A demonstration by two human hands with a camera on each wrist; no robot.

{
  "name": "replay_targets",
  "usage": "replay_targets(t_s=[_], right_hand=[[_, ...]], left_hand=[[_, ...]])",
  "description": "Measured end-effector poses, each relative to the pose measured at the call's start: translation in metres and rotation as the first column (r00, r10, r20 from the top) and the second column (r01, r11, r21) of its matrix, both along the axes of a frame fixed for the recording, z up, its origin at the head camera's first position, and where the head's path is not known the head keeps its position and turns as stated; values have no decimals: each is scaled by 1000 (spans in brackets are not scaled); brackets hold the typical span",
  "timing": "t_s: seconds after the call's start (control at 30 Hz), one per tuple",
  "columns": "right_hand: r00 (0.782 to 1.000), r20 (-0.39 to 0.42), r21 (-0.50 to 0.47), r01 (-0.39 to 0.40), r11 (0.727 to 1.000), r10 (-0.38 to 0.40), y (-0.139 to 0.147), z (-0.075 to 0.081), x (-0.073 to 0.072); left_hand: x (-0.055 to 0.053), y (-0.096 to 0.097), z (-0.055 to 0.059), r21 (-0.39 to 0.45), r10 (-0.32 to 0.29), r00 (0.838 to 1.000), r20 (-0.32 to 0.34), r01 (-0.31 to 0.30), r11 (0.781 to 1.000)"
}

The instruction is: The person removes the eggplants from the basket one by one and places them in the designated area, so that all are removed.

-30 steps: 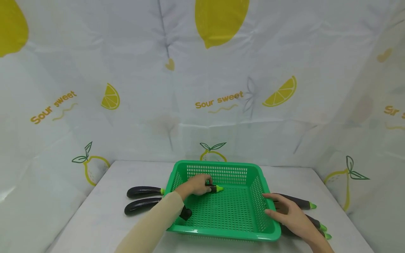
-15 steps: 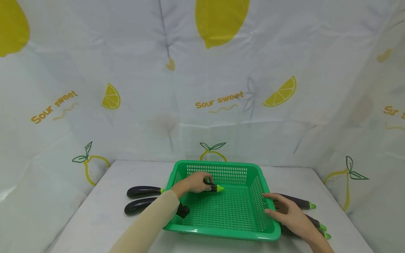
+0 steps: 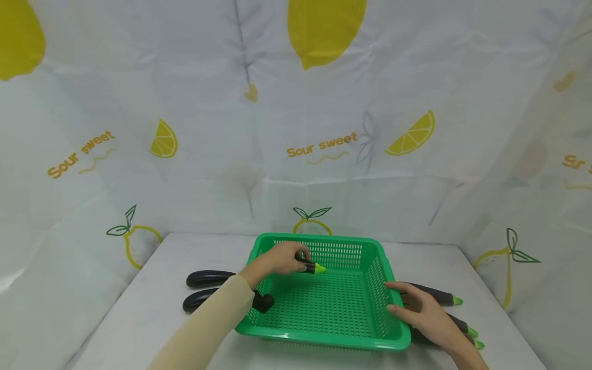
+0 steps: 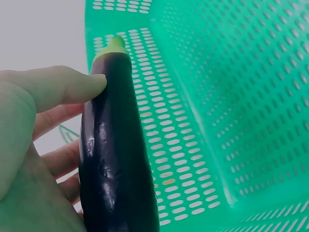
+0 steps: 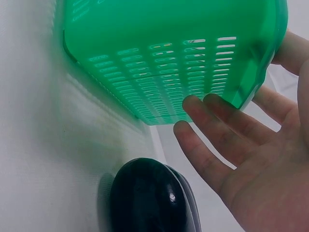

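My left hand [image 3: 283, 258] grips a dark purple eggplant [image 4: 116, 145], thumb on one side near its green stem end and fingers behind. In the head view the eggplant is inside the green plastic basket [image 3: 324, 335], near its back wall, its stem end pointing right; the hand covers its other end. My right hand [image 3: 427, 316] holds the right rim of the basket. Its thumb and a fingertip lap over the rim, while the other fingers [image 5: 203, 150] spread along the outer side wall in the right wrist view.
Two eggplants [image 3: 210, 278] lie left of the basket, partly behind my left sleeve [image 3: 208, 324]. Several more eggplants [image 3: 435, 294] lie to its right, partly under my right hand. A black wrist camera [image 3: 263, 303] hangs at my left wrist. A lemon-print sheet [image 3: 222, 205] encloses the white table [image 3: 139, 308].
My left hand has risen inside the basket, lifting the eggplant a little, and the left forearm has shifted left. My right hand stays at the rim.
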State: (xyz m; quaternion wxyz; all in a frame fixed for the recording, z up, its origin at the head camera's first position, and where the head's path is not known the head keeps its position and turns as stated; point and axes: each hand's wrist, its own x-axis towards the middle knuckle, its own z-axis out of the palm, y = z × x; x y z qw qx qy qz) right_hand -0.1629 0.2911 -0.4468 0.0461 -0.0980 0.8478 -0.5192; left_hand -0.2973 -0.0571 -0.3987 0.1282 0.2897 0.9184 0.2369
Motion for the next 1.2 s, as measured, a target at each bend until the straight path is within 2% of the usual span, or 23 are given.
replay_targets(t_s=[0.23, 0.37, 0.63, 0.83, 1.07, 1.2], right_hand=[[1000, -7, 9, 5, 1000, -5, 0, -1, -2], [1000, -17, 15, 6, 1000, -6, 1, -2, -2], [1000, 0, 5, 6, 1000, -6, 0, -1, -2], [1000, 15, -10, 7, 1000, -7, 0, -3, -2], [999, 26, 3, 25, 1000, -25, 0, 0, -1], [999, 42, -4, 31, 1000, -31, -1, 0, -3]], left_hand=[[12, -5, 16, -23, -44, 991, -123, 41, 999], [18, -9, 21, -14, -58, 984, -166, 57, 998], [32, -23, 24, -5, -45, 973, -225, 45, 999], [41, -35, 26, 59, -24, 969, -246, 40, 997], [51, -55, 31, 154, 7, 972, -233, 30, 988], [56, -71, 33, 176, 35, 960, -276, 15, 984]])
